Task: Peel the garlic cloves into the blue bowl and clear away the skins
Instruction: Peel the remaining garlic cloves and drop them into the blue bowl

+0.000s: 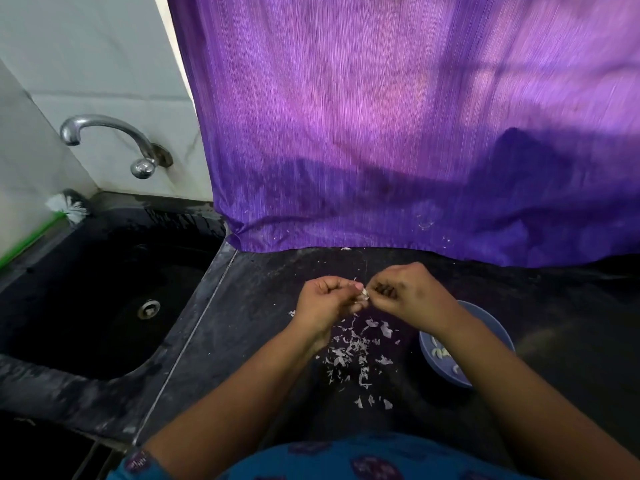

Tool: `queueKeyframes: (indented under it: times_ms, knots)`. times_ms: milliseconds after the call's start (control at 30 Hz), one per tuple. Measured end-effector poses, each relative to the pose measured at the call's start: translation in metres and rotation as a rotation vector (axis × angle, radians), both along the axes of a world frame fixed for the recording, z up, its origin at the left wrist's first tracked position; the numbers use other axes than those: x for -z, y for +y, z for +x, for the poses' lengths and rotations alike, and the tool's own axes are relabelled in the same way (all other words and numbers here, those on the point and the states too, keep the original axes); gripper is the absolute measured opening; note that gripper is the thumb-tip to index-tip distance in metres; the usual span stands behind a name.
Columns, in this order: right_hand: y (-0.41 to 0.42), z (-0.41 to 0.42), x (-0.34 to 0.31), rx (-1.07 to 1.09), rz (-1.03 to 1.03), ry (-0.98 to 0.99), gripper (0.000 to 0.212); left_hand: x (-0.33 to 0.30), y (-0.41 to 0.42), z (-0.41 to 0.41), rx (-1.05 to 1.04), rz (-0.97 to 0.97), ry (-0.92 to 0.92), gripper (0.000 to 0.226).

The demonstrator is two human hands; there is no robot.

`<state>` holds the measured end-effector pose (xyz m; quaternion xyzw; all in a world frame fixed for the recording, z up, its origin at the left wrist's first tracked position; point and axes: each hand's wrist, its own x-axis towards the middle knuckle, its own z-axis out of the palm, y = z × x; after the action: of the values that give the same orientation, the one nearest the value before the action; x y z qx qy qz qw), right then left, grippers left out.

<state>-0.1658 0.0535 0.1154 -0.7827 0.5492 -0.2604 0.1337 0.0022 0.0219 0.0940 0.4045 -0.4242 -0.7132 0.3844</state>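
1. Containers come first, from the left: a black sink (pixel 104 289) is sunk into the worktop (pixel 249 306), with a metal drain (pixel 149 309) in its floor and nothing else visible inside.
2. At the right, a blue bowl (pixel 495 327) stands on the worktop, partly hidden under the right forearm; a few pale peeled garlic cloves (pixel 438 353) lie in it.
3. The left hand (pixel 329 299) is held above the worktop, its fingers curled, pinching a small pale garlic clove (pixel 364 293) at the fingertips.
4. The right hand (pixel 408 296) meets it from the other side, fingers also curled, with thumb and fingertips nipping the same clove; the two hands touch there.
5. Both forearms reach in from the lower edge, the right one crossing over the bowl.
6. Below and between the hands, a scatter of torn garlic skins (pixel 353 355) lies on the dark worktop, just left of the bowl.
7. A chrome tap (pixel 114 140) juts from the white tiled wall (pixel 86 64) above the sink, and a brush (pixel 69 204) with white bristles and a green handle leans at the sink's far left corner.
8. A purple curtain (pixel 398 126) hangs behind the worktop, its hem resting on the surface, with a few skin flecks clinging to it.
9. Blue patterned clothing (pixel 363 459) shows at the bottom edge.
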Motion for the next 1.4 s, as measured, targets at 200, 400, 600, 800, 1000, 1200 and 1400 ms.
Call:
queueKeyframes:
  times_ms: [200, 400, 600, 800, 1000, 1200, 1400]
  knots:
    - [-0.001, -0.003, 0.003, 0.086, 0.081, -0.204, 0.009, 0.002, -0.004, 0.001, 0.034, 0.032, 0.045, 0.009]
    - [-0.001, -0.001, 0.006, 0.098, 0.1, -0.279, 0.01, 0.006, -0.01, 0.006, 0.15, 0.172, 0.176, 0.01]
    - [-0.002, 0.002, 0.01, 0.108, 0.11, -0.343, 0.015, 0.006, -0.01, 0.008, 0.201, 0.176, 0.209, 0.01]
    - [-0.004, -0.005, 0.007, 0.183, 0.108, -0.373, 0.02, 0.006, -0.009, 0.012, 0.233, 0.087, 0.191, 0.01]
    - [-0.006, -0.011, 0.003, 0.197, 0.141, -0.202, 0.019, 0.004, -0.003, 0.008, 0.177, -0.044, 0.136, 0.008]
    - [0.0, -0.007, -0.003, 0.079, 0.12, -0.27, 0.007, 0.003, -0.003, 0.005, 0.14, -0.108, 0.066, 0.006]
    - [-0.003, -0.005, 0.002, 0.031, 0.104, -0.312, 0.006, 0.007, -0.008, 0.008, 0.158, 0.006, 0.144, 0.008]
